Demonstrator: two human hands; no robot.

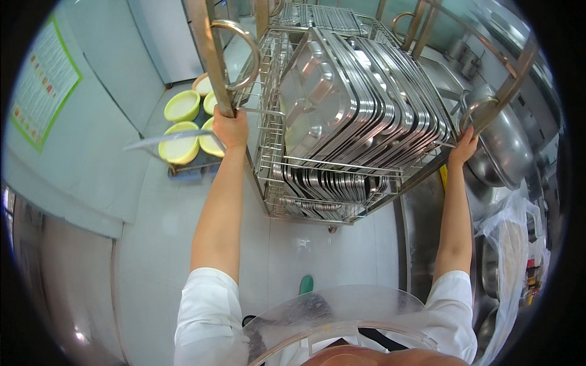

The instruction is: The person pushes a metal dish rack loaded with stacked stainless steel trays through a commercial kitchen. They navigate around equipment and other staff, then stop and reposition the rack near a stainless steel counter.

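Note:
My left hand [231, 129] is closed around the left metal upright [219, 78] of a wheeled rack cart, below its ring. At the other side, my right hand [464, 147] grips the cart's right metal upright [503, 94]. Between my hands, a wire basket [339, 165] holds many stainless steel compartment trays [316, 98] stacked on edge. More metal trays [329, 187] stand on the level below, and another row [329, 18] is at the far end of the cart.
Several yellow-green tubs [179, 145] with white contents stand on a blue base [194, 171] at the left, near the wall. On the right, a metal counter [423, 238] carries large steel bowls [501, 142] and a clear plastic bag [510, 238]. A caster [332, 229] shows under the cart.

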